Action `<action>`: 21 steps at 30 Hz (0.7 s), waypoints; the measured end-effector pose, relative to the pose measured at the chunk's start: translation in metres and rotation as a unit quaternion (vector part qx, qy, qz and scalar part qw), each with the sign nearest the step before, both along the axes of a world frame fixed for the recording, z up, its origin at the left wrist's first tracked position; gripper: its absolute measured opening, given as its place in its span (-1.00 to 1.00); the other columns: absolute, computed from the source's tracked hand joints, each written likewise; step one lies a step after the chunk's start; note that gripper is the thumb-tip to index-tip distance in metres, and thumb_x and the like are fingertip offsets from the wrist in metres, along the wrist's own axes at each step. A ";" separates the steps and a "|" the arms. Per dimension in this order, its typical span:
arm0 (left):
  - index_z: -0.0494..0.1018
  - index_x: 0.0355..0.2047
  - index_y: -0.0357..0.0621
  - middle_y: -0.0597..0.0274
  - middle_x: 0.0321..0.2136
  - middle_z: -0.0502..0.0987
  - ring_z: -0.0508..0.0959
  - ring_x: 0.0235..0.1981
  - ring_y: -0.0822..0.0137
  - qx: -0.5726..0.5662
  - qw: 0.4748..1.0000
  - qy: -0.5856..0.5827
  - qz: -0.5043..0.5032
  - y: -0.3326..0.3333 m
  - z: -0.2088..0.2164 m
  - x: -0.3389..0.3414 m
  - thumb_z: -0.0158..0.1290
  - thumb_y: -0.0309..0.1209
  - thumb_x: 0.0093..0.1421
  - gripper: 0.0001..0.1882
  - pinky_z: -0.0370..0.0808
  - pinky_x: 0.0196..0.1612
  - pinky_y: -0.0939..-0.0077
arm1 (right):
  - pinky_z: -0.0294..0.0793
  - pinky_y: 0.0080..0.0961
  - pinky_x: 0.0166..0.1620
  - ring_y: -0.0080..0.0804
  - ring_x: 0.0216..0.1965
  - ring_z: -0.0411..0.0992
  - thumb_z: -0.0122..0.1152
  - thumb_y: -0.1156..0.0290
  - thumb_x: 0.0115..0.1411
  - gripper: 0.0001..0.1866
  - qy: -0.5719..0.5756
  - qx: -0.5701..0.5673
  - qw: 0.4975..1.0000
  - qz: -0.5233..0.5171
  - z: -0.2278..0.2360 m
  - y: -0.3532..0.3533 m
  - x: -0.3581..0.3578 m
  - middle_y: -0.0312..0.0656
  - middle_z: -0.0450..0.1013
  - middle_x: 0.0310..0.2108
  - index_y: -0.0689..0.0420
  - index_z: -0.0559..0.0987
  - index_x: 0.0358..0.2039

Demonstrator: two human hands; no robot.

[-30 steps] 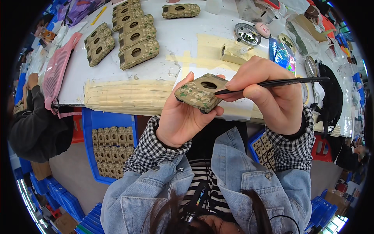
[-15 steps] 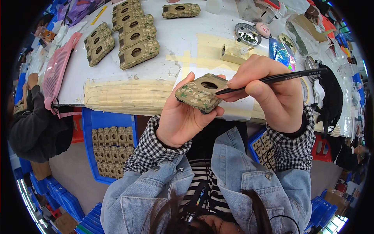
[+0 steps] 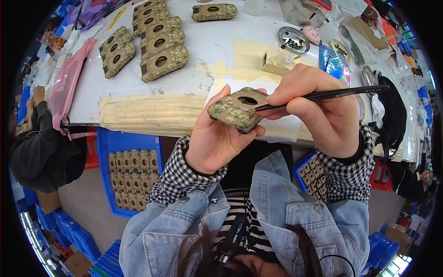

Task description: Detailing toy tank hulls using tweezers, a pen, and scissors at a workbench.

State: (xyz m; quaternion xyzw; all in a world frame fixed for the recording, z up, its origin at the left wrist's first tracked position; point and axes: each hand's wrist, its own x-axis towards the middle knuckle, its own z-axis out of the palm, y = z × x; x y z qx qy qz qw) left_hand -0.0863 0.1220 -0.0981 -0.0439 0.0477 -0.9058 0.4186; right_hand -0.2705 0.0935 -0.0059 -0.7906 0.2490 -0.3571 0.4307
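Note:
A camouflage-patterned model tank hull (image 3: 227,110) with a round hole in its top rests on the fingers of my left hand (image 3: 216,147), gripped at its edges above the table's near edge. My right hand (image 3: 325,111) pinches a pair of black tweezers (image 3: 360,91). Their tips touch or nearly touch the hull's top, just below the hole. Whether anything tiny sits between the tips I cannot make out. Beyond my right hand is a round metal dish (image 3: 281,33) with small dark green parts (image 3: 294,45) in it.
More camouflage hulls (image 3: 165,63) stand in a row at the far left. Yellow tape (image 3: 152,111) covers the table's near edge. A cream block (image 3: 275,64) lies beyond my right hand. A blue tray (image 3: 107,173) of hulls sits below on the left, near a person in dark sleeves (image 3: 46,143).
The tweezers' rear end has dipped slightly and my right hand has shifted a little to the left. My left hand and the hull stay put.

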 end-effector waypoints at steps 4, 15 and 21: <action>0.21 0.02 -0.39 -0.16 -0.15 0.43 0.54 -0.24 -0.05 -0.006 1.000 -0.005 -0.006 0.000 0.001 0.001 -0.39 -0.02 0.32 -0.40 0.62 -0.20 0.37 | 0.53 -0.57 -0.28 -0.40 -0.35 0.44 -0.02 0.39 0.25 -0.75 0.004 -0.021 1.000 0.000 0.000 -0.001 0.000 -0.06 0.37 -0.37 0.38 0.46 -0.30; 0.26 -0.02 -0.40 -0.21 -0.17 0.43 0.53 -0.24 -0.12 0.007 1.000 0.004 -0.001 0.000 0.001 0.000 -0.41 0.00 0.32 -0.38 0.63 -0.22 0.35 | 0.50 -0.56 -0.28 -0.40 -0.34 0.44 -0.01 0.36 0.25 -0.73 -0.068 0.055 0.996 -0.015 -0.005 0.005 0.005 -0.06 0.40 -0.38 0.36 0.46 -0.30; 0.13 0.11 -0.38 -0.12 -0.14 0.44 0.55 -0.27 0.00 -0.014 1.000 -0.011 0.008 0.000 0.001 0.001 -0.39 -0.05 0.33 -0.40 0.60 -0.21 0.41 | 0.39 -0.48 -0.28 -0.34 -0.36 0.44 0.08 0.36 0.19 -0.77 0.027 -0.139 0.989 -0.044 -0.004 0.004 0.002 -0.11 0.50 -0.42 0.30 0.53 -0.33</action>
